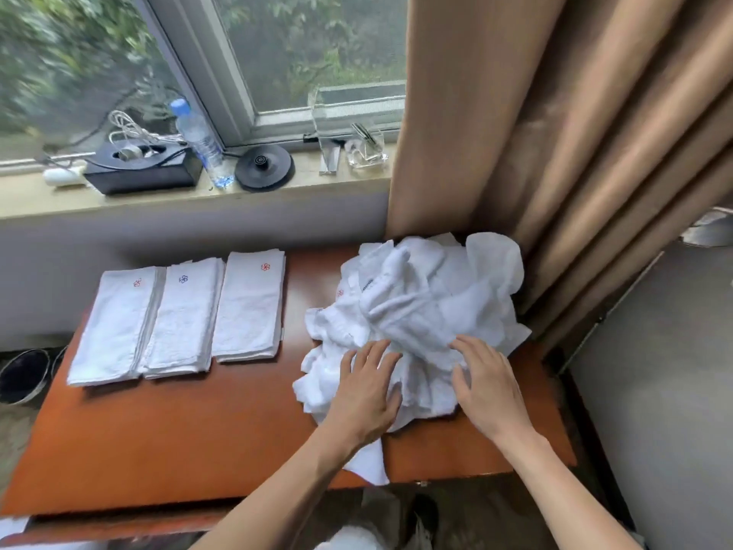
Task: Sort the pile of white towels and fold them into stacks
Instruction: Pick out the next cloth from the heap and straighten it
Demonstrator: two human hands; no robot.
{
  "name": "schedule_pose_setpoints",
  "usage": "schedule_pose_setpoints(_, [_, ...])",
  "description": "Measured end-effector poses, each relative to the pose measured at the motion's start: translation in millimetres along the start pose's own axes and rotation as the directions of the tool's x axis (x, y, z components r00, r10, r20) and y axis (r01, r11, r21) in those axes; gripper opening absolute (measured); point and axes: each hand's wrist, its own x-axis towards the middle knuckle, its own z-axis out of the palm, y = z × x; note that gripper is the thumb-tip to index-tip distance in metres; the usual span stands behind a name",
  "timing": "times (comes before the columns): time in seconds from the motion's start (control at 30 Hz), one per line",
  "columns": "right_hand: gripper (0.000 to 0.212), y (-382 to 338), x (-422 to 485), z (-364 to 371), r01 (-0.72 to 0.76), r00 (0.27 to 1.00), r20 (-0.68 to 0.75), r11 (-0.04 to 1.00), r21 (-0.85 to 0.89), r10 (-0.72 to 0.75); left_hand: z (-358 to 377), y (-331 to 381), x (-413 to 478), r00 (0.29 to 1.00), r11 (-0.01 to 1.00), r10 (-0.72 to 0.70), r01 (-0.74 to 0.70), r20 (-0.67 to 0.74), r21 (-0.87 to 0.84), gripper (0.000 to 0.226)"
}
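A crumpled pile of white towels [416, 307] lies on the right half of the brown wooden table [190, 430]. My left hand [367, 391] rests on the pile's near left side with its fingers spread. My right hand [484, 383] lies on the near right side, fingers also spread. On the table's left stand three folded stacks side by side: a left stack [113, 325] with a red emblem, a middle stack [182, 319] with a blue emblem, and a right stack [250, 305] with a red emblem. One towel corner [369, 464] hangs toward the table's front edge.
A tan curtain [555, 133] hangs right behind the pile. The window sill holds a black box [142, 168] with cables, a water bottle [198, 140], a black kettle base [263, 166] and a glass tray [365, 150]. Dark bowls [23, 375] sit on the floor at left.
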Motion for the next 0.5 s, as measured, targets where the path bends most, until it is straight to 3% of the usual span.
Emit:
schedule_pose_setpoints(0.17, [0.04, 15.7, 31.7, -9.7, -0.007, 0.999, 0.041, 1.0, -0.003, 0.007, -3.4, 6.8, 43.0, 0.998, 0.999, 0.046, -0.046, -0.049, 0.004, 0.047])
schedule_pose_setpoints(0.33, [0.041, 37.2, 64.7, -26.0, -0.04, 0.994, 0.103, 0.997, -0.063, 0.046, 20.0, 20.5, 83.0, 0.995, 0.992, 0.071, -0.078, -0.072, -0.098, 0.045])
schedule_pose_setpoints(0.5, [0.042, 67.6, 101.2, -56.1, -0.095, 0.986, 0.124, 0.989, -0.115, 0.109, 37.8, 39.2, 133.0, 0.995, 0.986, 0.098, -0.101, -0.033, -0.132, 0.048])
